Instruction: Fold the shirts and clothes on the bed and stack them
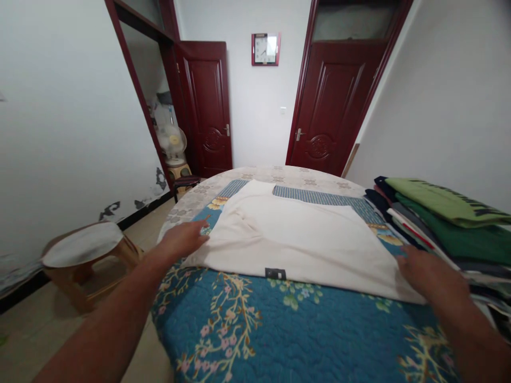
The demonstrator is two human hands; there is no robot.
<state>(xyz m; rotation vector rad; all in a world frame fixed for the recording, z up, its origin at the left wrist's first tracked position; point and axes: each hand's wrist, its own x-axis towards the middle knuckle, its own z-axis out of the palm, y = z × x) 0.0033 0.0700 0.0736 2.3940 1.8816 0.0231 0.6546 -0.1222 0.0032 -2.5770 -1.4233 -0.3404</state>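
Observation:
A white shirt [303,234] lies spread out and folded over, wider than deep, with some creases on its left side. On its near edge is a small black patch [275,273]. My left hand [187,238] is at the shirt's left edge, its fingers apart and nothing visible in them. At the right edge, my right hand [425,266] has its fingers stretched toward the cloth and seems to touch it. Beneath the shirt is a blue quilted cover [319,335] with flowers, over a round table [263,173] with a pale patterned cloth.
A stack of folded clothes [447,213] stands at the table's right side, close to my right hand. A stool [85,244] with a pale top is on the floor at left. Farther back are a fan [172,141], two dark red doors [205,106] and a wall clock [265,49].

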